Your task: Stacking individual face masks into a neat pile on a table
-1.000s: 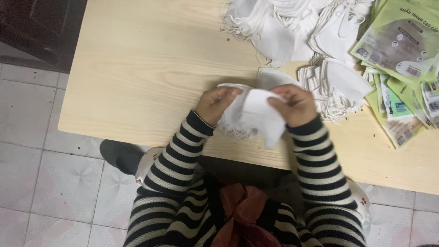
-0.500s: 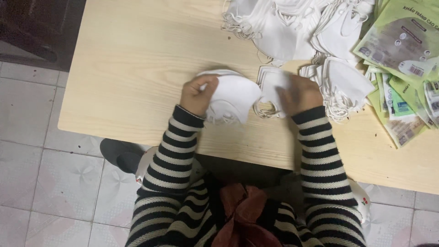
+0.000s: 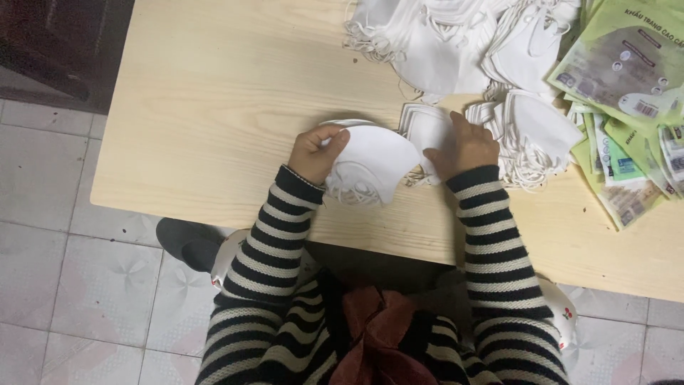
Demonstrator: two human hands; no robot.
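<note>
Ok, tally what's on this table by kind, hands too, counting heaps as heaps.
Hands: 2, left hand, right hand
Mask stacks at the hands: 2, rounded stack, folded stack
Loose mask heap: 1
Green packet pile: 1
Total: 6

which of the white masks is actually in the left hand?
The folded white mask nearest the table's front edge, pinched by the left hand. The right hand rests on a separate mask stack.

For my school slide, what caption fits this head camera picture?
Left hand holds folded white fabric mask; right hand touches another.
</note>
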